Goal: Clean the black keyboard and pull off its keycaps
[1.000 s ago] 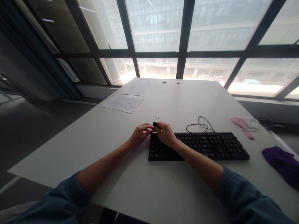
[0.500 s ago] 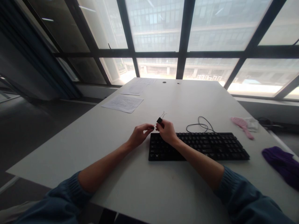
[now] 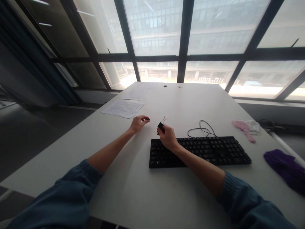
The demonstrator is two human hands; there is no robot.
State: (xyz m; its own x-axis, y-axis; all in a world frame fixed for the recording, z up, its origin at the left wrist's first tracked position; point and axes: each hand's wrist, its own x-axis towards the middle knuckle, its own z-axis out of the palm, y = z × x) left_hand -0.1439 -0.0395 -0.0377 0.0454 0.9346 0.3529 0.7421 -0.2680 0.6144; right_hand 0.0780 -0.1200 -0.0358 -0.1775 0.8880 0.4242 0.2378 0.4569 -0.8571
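My right hand (image 3: 168,137) is closed around a small black block (image 3: 160,125) with thin pale wires coming out of it, two at the top and a short one at the lower left; it resembles a wire keycap puller. This hand hovers at the upper left part of a black keyboard (image 3: 214,152) and hides some of its keys. To the left, my left hand (image 3: 138,123) pinches a tiny black piece (image 3: 149,119) in its fingertips, too small to name for sure. A gap separates the two hands, above the white table.
The keyboard's black cable (image 3: 201,128) is looped behind it. A pink hairbrush (image 3: 244,128) lies on the right beside a clear plastic wrapper (image 3: 254,127). Nearer is a purple cloth (image 3: 283,168). Printed papers (image 3: 122,108) lie along the table's left edge.
My left hand has moved up and left, away from my right hand, carrying the tiny black piece. My right hand keeps the wired black block. The whole view has shifted slightly.
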